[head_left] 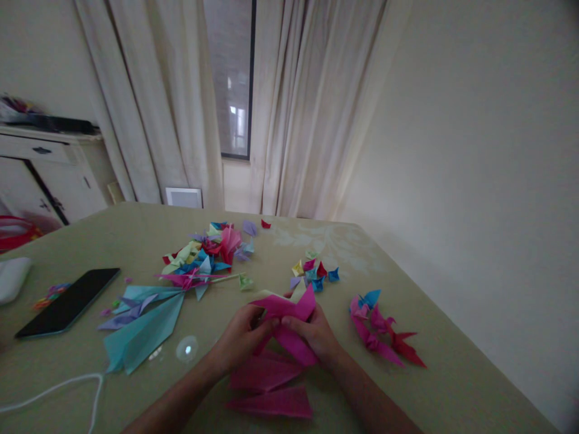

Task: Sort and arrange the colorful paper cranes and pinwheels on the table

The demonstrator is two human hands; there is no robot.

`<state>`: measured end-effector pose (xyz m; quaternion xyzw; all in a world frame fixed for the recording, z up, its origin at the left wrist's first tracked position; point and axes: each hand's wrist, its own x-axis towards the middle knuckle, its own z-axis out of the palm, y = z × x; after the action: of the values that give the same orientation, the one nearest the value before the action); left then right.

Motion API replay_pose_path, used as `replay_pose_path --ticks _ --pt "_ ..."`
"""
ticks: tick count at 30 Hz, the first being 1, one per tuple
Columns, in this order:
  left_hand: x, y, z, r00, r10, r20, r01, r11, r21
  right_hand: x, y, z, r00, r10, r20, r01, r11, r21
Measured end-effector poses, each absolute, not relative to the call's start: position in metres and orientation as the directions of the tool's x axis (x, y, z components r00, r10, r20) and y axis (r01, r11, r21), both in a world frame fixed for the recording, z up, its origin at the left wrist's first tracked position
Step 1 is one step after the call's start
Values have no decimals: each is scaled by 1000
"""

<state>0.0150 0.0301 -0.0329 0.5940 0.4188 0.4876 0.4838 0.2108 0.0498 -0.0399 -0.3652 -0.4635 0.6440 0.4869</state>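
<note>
Olive-green table (pixel 429 386) before a curtained window, strewn with folded paper.
At the near edge lie flat pink sheets (pixel 271 386). Just beyond them, the left hand (pixel 242 337) and right hand (pixel 316 334) both pinch a magenta paper model (pixel 289 307), lifted off the table, thumbs meeting mid-fold, seemingly to steady a crease. Teal shapes (pixel 145 331) lie left, red-pink figures (pixel 384 337) right, a mixed heap (pixel 208 247) farther back.

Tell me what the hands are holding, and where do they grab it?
A folded pink paper. The left hand pinches its left side, and the right hand pinches its right side.
</note>
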Motion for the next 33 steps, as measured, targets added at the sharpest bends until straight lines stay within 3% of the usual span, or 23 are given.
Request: replay_pose_path --ticks 7,12,15,19,22,25,28,30,33 --pt "16 26 -37 228 960 165 112 -194 975 209 48 -35 -337 941 -18 -288 -121 -950" --pt "20 25 -35 209 960 186 -14 -188 982 212 46 -37 -306 952 -10 -202 -75 -976" --pt "19 29 -27 171 960 220 -65 -212 975 213 48 -41 -316 947 51 -239 -27 -971" --pt "-4 43 -11 -93 966 243 -11 -245 969 208 63 -40 -291 941 176 -265 97 -959" --pt "-34 55 -1 -429 853 297 94 -284 954 186 84 -30 -372 902 219 -13 231 -973" --pt "-59 63 5 -642 672 369 179 -337 924 145 109 -20 -512 816 267 342 479 -809" --pt "-75 69 7 -752 543 374 211 -340 917 95 132 -16 -627 726 284 595 681 -428" --pt "-83 71 6 -809 463 362 231 -316 920 67 144 -17 -674 697 246 653 718 -242" --pt "-94 74 4 -855 386 347 242 -295 924 41 155 -20 -710 672 212 650 740 -171"
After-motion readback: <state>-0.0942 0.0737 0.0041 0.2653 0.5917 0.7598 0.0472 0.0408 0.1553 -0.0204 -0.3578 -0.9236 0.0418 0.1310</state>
